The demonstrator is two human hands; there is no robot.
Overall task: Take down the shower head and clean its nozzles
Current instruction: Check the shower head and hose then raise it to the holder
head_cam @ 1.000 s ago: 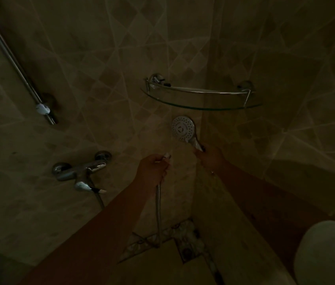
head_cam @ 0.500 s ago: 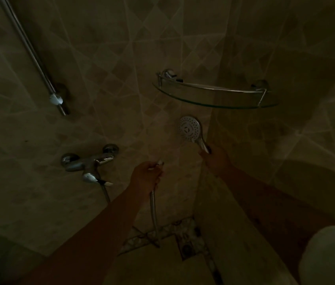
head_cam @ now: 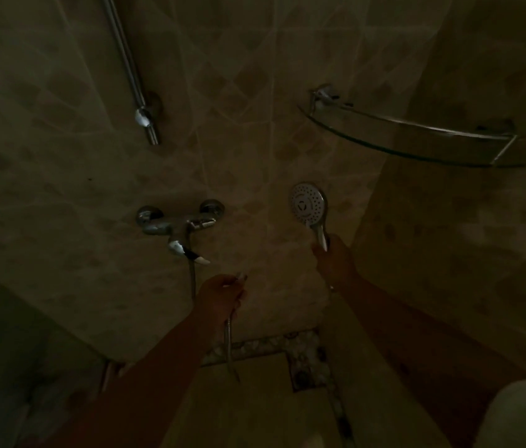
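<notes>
Shower head (head_cam: 308,204) was held upright by its handle in the curled fingers of the right hand (head_cam: 332,261), spray face toward the camera, below a glass corner shelf (head_cam: 416,147). The hose (head_cam: 228,337) was gripped in the left hand (head_cam: 219,295). Dim beige diamond-patterned wall tiles (head_cam: 239,92) surrounded a chrome mixer tap (head_cam: 177,223).

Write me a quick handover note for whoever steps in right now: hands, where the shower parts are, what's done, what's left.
Right hand grips the shower head by its handle, nozzle face toward the camera, below the glass corner shelf.
Left hand holds the hose, which hangs down from it; a second run of hose drops from the mixer tap.
Done: the head is off the wall rail.
Left: cleaning the nozzles; no cloth or brush is visible. The light is dim, so the state of the nozzles cannot be judged.
</notes>
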